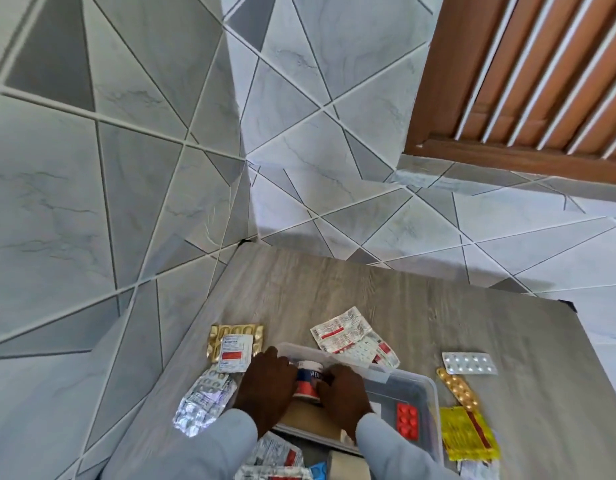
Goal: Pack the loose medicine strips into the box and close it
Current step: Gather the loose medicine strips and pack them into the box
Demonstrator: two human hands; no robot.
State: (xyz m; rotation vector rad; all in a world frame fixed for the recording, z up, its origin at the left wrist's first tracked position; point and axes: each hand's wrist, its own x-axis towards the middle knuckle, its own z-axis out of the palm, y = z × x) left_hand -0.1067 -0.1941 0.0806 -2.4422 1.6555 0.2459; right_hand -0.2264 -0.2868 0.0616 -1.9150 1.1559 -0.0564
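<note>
Both my hands are down in the clear plastic box [426,386], the left hand [266,386] and the right hand [344,393] curled around a small round tub [309,381] with a blue and red label, gripping it from either side. The loose strips lie scattered on the wooden surface [369,285] around the box: a gold strip with a white leaflet [235,342] to the far left, a crumpled silver foil strip [204,396] just beside my left wrist, a fan of red-and-white strips [348,336] leaning on the box's far rim, a small silver blister [469,363] and an orange-pill strip [459,389] to the right, yellow sachets [467,434] nearer me. A red blister [407,421] already sits inside. I judge these strips light, thin and springy, with slick foil faces, so I would pinch each by a flat edge rather than press the pill pockets. The left edge of the surface runs close to the foil strip, so sliding it outward risks a drop; the far half is open room. I cannot see the lid clearly.
</note>
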